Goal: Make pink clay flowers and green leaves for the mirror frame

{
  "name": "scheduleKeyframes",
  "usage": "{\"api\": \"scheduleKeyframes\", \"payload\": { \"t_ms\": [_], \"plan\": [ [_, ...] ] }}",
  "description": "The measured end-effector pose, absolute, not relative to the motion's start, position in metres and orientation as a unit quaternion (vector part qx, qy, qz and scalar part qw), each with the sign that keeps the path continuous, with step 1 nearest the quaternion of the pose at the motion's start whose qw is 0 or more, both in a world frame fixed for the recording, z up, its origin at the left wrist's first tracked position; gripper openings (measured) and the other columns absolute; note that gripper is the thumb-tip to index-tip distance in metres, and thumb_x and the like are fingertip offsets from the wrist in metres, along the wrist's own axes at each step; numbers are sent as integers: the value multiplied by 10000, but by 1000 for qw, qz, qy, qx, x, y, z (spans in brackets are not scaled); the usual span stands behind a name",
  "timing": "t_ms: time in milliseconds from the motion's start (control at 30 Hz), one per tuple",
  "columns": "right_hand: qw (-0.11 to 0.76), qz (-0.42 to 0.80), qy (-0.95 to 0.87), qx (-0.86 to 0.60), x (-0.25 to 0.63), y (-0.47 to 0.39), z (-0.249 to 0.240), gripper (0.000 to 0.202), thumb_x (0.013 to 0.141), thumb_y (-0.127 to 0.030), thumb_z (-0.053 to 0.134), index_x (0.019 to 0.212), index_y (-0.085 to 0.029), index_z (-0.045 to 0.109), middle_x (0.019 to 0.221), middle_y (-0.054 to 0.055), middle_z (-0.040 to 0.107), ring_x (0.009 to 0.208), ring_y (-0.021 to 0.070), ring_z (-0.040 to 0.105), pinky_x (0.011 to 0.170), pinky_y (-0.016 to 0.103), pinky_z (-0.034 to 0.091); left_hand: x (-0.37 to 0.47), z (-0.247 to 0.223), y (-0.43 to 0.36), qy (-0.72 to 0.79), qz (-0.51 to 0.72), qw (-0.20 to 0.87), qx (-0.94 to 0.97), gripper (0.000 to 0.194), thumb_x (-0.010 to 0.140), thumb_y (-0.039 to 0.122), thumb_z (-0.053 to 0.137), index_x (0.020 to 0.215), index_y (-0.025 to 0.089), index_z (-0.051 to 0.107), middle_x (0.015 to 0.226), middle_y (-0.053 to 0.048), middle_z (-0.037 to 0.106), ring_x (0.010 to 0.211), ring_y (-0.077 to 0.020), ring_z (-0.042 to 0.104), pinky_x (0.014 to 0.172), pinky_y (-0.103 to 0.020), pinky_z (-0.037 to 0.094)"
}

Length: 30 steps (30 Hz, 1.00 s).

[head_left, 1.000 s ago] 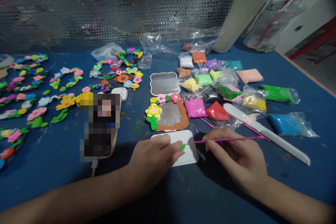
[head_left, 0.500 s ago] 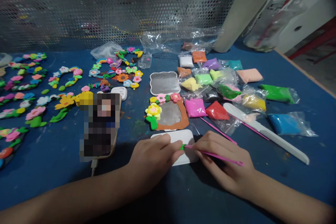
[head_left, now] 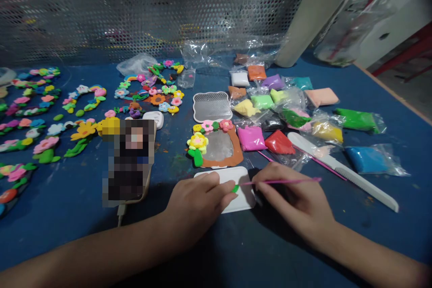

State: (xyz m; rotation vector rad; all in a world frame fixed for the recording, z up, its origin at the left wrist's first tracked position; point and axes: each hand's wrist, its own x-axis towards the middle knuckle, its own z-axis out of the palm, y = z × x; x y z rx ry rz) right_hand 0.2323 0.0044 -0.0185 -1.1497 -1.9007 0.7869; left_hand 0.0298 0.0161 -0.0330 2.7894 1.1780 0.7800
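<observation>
On the dark blue tabletop (head_left: 253,256), the white rounded rectangular board (head_left: 241,175) has the brown clay-framed mirror (head_left: 218,145) just beyond it at twelve o'clock, the white wavy-edged mirror (head_left: 212,107) behind that. Clear plastic packets of coloured clay (head_left: 294,118) spread between twelve and three, the white plastic comb (head_left: 329,158) towards three. The cream bottle with dark red lid (head_left: 302,22) is at one, the rectangular phone (head_left: 133,162) between nine and ten, multicoloured clay flower frames (head_left: 84,129) around ten.

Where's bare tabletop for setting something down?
Left of the phone, bare tabletop reaches to the left arm; another patch lies between the comb and the right arm. Crowded: clay packets beyond the right hand, clay decorations back and far left.
</observation>
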Motion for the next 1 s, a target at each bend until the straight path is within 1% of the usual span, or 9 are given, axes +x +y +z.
{"api": "scheduleKeyframes", "payload": {
  "t_ms": [100, 300, 433, 600, 767, 1000],
  "plan": [
    [404, 280, -718, -492, 234, 2, -18, 132, 838, -89, 493, 840, -196, 570, 731, -4, 608, 659, 106, 580, 595, 215, 466, 29, -33, 16, 379, 249, 15, 891, 237, 909, 327, 449, 896, 223, 661, 606, 34, 591, 501, -103, 552, 458, -215, 361],
    [378, 238, -789, -421, 231, -5, -23, 216, 806, -30, 473, 939, -177, 560, 762, 25, 621, 665, 128, 579, 613, 254, 475, 29, -32, 16, 367, 258, 16, 894, 189, 892, 296, 489, 922, 199, 649, 645, 22, 617, 534, -113, 587, 471, -216, 383],
    [350, 236, -816, -395, 230, -5, -24, 241, 806, -8, 441, 950, -158, 561, 741, 35, 592, 661, 132, 541, 573, 251, 453, 29, -33, 15, 361, 260, 14, 896, 174, 891, 287, 494, 929, 194, 636, 642, 26, 611, 537, -106, 582, 471, -210, 388],
    [335, 232, -841, -356, 232, -4, -26, 238, 804, -13, 442, 976, -137, 552, 786, 58, 581, 721, 145, 527, 616, 261, 467, 28, -34, 15, 364, 254, 8, 896, 158, 890, 277, 493, 936, 203, 624, 627, 32, 593, 525, -110, 565, 459, -221, 388],
    [331, 246, -838, -357, 232, -5, -26, 248, 809, -24, 449, 1003, -145, 549, 812, 63, 582, 742, 152, 532, 630, 275, 477, 28, -33, 14, 363, 263, 7, 894, 160, 895, 271, 484, 932, 199, 622, 634, 32, 599, 550, -101, 572, 473, -210, 394],
    [337, 229, -834, -373, 230, -3, -25, 225, 808, -34, 468, 978, -154, 557, 812, 57, 597, 735, 148, 542, 636, 275, 482, 29, -32, 15, 363, 260, 25, 895, 137, 874, 261, 528, 930, 191, 631, 638, 32, 593, 554, -100, 566, 489, -207, 398]
  ]
}}
